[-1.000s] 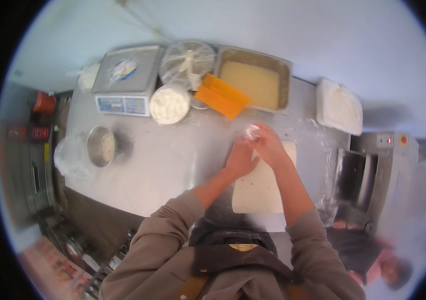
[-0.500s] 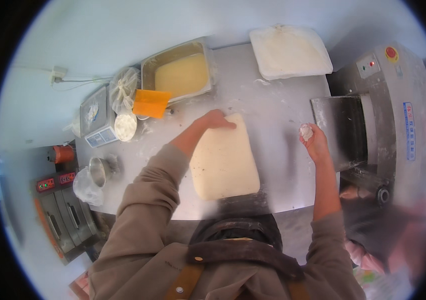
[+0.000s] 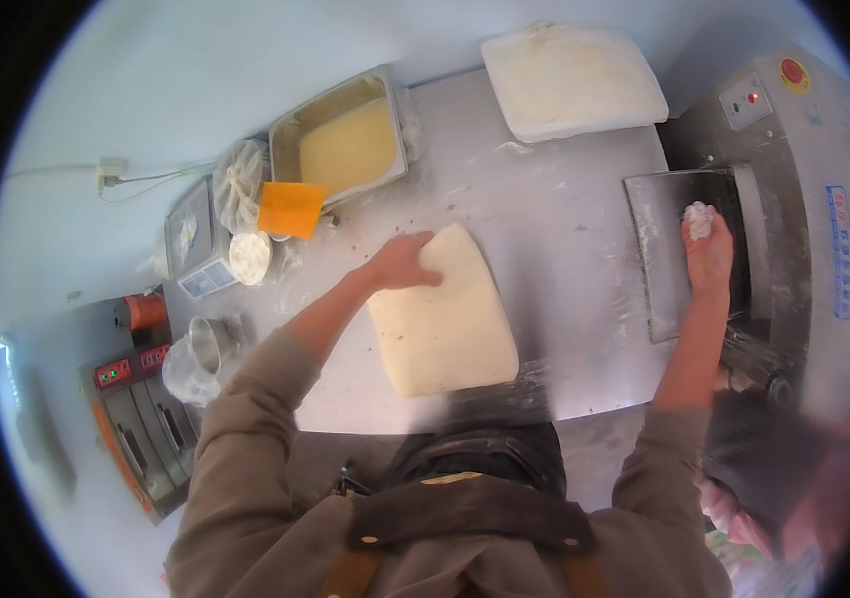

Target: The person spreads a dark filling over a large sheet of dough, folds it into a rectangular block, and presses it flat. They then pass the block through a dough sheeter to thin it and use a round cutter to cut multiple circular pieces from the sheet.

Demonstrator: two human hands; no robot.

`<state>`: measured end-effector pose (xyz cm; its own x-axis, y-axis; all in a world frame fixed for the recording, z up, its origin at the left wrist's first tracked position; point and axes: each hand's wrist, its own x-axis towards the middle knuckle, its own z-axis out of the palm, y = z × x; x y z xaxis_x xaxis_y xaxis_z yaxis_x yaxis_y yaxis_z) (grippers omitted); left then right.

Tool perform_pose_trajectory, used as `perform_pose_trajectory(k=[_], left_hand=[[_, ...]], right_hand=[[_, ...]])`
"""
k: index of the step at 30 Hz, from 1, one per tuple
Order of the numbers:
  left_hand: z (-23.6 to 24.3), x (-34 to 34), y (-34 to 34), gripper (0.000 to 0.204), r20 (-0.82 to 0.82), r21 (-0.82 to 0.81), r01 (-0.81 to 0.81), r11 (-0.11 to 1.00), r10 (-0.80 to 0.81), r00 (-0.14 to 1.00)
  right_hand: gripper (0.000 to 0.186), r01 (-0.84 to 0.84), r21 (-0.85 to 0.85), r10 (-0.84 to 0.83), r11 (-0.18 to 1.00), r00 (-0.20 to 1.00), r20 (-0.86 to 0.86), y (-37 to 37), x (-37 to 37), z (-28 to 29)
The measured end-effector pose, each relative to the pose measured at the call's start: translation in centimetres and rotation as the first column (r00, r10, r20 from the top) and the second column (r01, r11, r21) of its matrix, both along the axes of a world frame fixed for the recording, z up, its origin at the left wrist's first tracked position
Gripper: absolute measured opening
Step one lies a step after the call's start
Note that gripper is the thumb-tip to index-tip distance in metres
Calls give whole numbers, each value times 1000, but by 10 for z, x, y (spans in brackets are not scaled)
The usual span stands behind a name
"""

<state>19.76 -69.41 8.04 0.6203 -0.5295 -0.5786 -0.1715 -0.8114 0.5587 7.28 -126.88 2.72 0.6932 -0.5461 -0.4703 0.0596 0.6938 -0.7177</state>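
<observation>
Though near front edge (image 3: 594, 411), dough (image 3: 450, 329) beside open tabletop (image 3: 584, 269)

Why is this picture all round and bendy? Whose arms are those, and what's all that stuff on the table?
There's no robot here, just a person's bare hands. The camera sits on their head and looks down, and its wide fisheye lens bends straight edges.

The left hand touches a flat, pale slab that looks like dough; I can't tell if it's gripping. The right hand holds a small white lump, over by a big grey machine.

On the metal table there's also a deep metal pan with something yellow inside, an orange sheet, a scale, a tub of white stuff and a big white bundle at the back.
</observation>
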Motion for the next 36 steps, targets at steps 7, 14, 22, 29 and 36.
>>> perform_pose_trajectory(k=[7, 14, 22, 29, 36], left_hand=[[78, -61, 24, 49, -29, -29, -106, 994, 105, 994], [67, -43, 28, 46, -50, -83, -74, 994, 70, 996], [-17, 18, 12, 54, -4, -123, -14, 992, 14, 1000], [-50, 7, 29, 63, 132, -1, -48, 999, 48, 990], [-63, -34, 97, 64, 465, 34, -287, 957, 239, 853]], right_hand=[[30, -696, -697, 214, 175, 718, -663, 199, 21, -25], [36, -590, -476, 333, 652, 787, -520, 267, -1, -31], [47, -778, -481, 497, 405, 629, -598, 324, -11, -81], [64, -872, -297, 467, 388, 464, -753, 373, -14, -21], [77, -844, -534, 400, -46, 474, -784, 380, -50, -2]])
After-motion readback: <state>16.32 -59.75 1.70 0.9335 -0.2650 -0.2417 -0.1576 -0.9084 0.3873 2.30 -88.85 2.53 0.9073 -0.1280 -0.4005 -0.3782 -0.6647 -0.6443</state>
